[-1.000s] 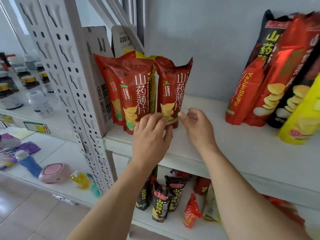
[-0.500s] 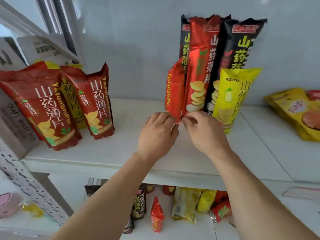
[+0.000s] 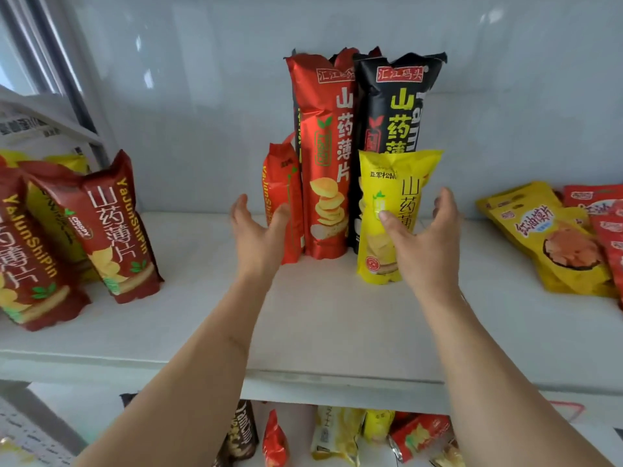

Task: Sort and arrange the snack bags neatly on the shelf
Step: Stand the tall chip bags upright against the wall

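Both hands reach over the shelf [image 3: 320, 332] edge with a wide grip, holding nothing. The left hand [image 3: 258, 234] flanks the small red bag [image 3: 281, 183]; the right hand [image 3: 424, 244] cups round the yellow bag [image 3: 401, 183], thumb on its front, probably to square the group. Behind stand the tall red bag [image 3: 323, 156] and the black bag [image 3: 397, 106], upright against the wall.

White shelf [image 3: 320, 318], upright red bags [image 3: 114, 227] left, tall bags [image 3: 323, 156] centre, flat yellow packs [image 3: 553, 241] right
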Tool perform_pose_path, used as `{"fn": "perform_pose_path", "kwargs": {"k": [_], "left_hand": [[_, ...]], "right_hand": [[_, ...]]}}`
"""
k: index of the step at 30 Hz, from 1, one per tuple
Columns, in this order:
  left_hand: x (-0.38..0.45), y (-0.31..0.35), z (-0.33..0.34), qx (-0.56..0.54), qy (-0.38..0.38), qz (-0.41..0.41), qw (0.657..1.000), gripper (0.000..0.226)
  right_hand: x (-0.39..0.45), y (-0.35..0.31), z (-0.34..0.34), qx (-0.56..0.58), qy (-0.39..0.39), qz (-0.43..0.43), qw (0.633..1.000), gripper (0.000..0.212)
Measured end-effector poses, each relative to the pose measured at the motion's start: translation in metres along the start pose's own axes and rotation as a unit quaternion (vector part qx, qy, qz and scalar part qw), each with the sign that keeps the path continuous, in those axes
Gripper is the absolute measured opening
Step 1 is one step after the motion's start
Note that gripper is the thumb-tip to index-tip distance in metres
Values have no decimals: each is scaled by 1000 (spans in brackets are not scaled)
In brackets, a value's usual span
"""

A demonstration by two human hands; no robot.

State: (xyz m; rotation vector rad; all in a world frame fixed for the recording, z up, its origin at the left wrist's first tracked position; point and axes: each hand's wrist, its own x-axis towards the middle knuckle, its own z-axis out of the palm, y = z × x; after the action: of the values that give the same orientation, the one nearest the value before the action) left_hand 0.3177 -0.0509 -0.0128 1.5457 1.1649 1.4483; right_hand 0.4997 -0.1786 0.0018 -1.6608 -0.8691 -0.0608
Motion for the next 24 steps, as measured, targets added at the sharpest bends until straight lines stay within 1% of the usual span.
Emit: {"fn": "perform_pose_path", "kwargs": {"k": [2, 4, 6, 9, 13, 15, 16, 17, 20, 21, 24], "left_hand": [[10, 2, -3, -28, -50, -39, 998, 90], [14, 5, -6, -50, -105, -56, 992, 82], [15, 6, -8, -69, -137, -55, 987, 73], [14, 4, -9, -70, -141, -48, 986, 64], [19, -3, -14, -85, -122, -28, 988, 61], [23, -8, -17, -97, -122, -26, 987, 49], [25, -10, -19, -104, -122, -31, 987, 47], [26, -10, -20, -112, -124, -38, 985, 51], [31, -12, -21, -142, -162, -62, 974, 87], [31, -13, -21, -146, -178, -68, 971, 90], [30, -17, -20, -135, -216, -54, 966, 71]], "right_hand": [[4, 3, 7, 22, -18, 31, 999, 104], [4, 7, 15, 29, -26, 45, 998, 106], [1, 11, 22, 32, -23, 45, 998, 105], [-4, 13, 30, 38, -7, 39, 999, 100], [-9, 9, 37, 53, 3, 22, 998, 85], [-12, 7, 41, 54, 4, 16, 998, 80], [-13, 7, 43, 52, 3, 14, 999, 80], [-14, 7, 45, 50, 2, 12, 999, 81], [-16, 6, 48, 53, -6, 14, 998, 87], [-16, 5, 48, 56, -8, 14, 998, 87], [-17, 4, 48, 64, -13, 9, 998, 85]]}}
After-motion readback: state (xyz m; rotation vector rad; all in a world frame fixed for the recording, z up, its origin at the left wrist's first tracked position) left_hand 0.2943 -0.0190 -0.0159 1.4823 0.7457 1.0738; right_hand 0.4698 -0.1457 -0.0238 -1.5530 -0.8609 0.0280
